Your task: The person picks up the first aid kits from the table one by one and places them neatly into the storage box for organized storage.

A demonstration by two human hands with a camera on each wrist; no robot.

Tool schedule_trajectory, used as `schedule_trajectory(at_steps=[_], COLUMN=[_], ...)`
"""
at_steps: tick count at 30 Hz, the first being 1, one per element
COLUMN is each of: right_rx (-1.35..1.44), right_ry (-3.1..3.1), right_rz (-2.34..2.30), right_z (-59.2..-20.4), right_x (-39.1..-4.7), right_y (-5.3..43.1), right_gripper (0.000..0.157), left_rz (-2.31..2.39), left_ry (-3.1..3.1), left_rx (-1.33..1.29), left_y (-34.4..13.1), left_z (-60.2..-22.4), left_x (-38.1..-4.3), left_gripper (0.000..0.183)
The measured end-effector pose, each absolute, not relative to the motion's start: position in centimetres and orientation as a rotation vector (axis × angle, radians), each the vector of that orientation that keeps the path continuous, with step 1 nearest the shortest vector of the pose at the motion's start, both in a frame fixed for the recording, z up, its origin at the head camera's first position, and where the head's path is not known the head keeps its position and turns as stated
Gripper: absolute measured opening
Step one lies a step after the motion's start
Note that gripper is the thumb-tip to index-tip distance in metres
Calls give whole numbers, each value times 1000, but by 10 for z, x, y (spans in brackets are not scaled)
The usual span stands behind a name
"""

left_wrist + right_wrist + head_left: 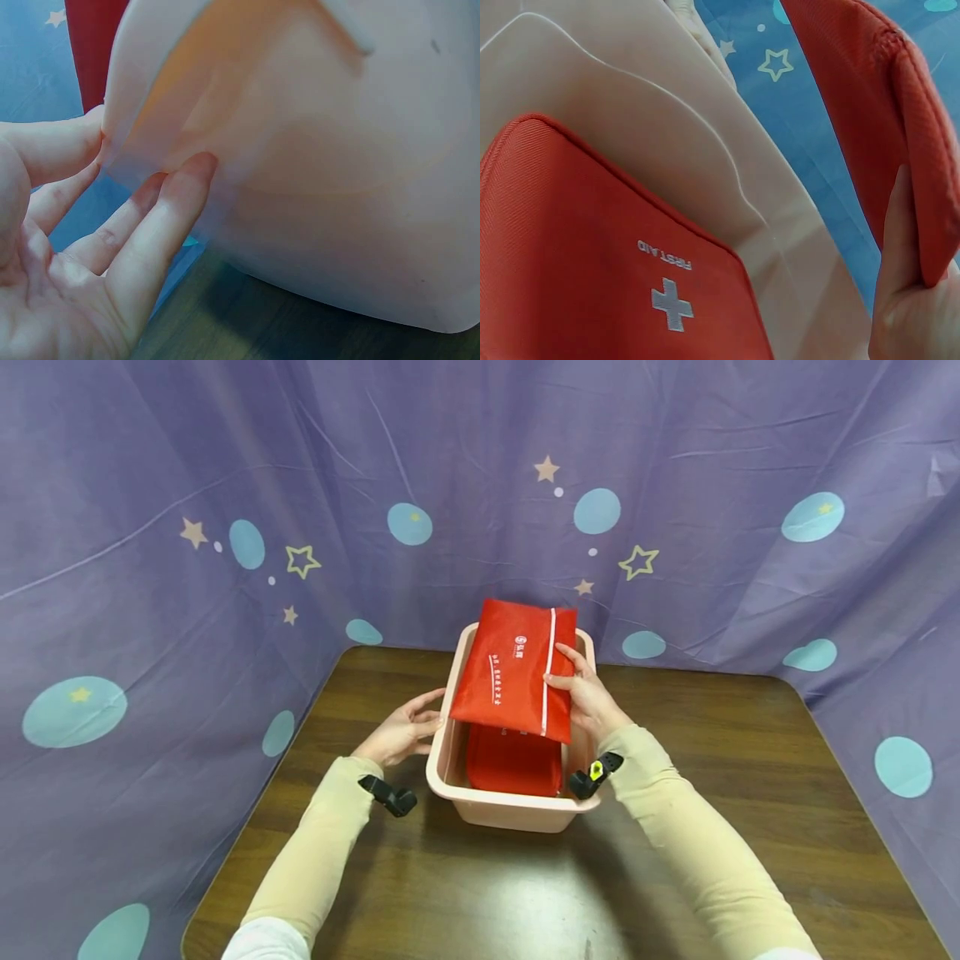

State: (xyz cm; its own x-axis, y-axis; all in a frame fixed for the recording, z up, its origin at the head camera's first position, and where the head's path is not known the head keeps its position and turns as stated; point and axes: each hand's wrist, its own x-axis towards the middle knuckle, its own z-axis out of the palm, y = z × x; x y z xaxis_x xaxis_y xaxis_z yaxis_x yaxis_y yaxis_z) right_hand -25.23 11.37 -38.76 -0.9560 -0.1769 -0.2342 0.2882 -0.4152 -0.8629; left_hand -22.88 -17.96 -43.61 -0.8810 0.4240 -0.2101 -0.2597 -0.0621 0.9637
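Note:
My right hand (594, 700) grips a flat red pouch (498, 647) by its right edge, thumb on top. White print and a white stripe mark its face. It is held above a pale pink plastic bin (517, 799), covering much of the opening. Inside the bin lies a red first aid bag (607, 247) with a white cross and lettering. At the bin's left side is my left hand (401, 732). In the left wrist view its fairly straight fingers (161, 236) touch the outer wall, and its thumb meets the rim.
The bin stands on a brown wooden table (495, 885) near its far edge. A purple curtain (480, 468) with stars and ovals hangs behind and along both sides. Each wrist wears a black strap camera, the left camera (390, 795) being outside the bin.

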Motion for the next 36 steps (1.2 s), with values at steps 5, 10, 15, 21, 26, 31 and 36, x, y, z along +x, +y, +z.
schedule_trajectory(at_steps=[5,10,15,21,26,31,36], right_rx=[139,128,127,122,143,137,147], right_ry=[1474,1473,1509,1656,1726,1795,1817], right_rz=[-2426,-2433,-2410,-2287,-2208,-2140,-2077], right_z=[-395,-399,-401,-405,-410,-413,-415], right_x=[-252,-252,-254,-258,-257,-258,-257], right_y=[111,113,113,113,112,110,109], right_gripper=[65,63,65,70,73,71,72], left_rz=[1974,1970,1978,1985,1980,1971,1978], left_ry=[1790,1792,1781,1783,1780,1796,1787], left_rx=[178,182,186,187,179,182,171], left_y=[-180,-178,-177,-178,-178,-180,-179], left_z=[-435,-435,-435,-434,-435,-438,-438], left_x=[-228,-228,-229,-231,-231,-230,-228], left_gripper=[64,64,64,65,65,64,65])
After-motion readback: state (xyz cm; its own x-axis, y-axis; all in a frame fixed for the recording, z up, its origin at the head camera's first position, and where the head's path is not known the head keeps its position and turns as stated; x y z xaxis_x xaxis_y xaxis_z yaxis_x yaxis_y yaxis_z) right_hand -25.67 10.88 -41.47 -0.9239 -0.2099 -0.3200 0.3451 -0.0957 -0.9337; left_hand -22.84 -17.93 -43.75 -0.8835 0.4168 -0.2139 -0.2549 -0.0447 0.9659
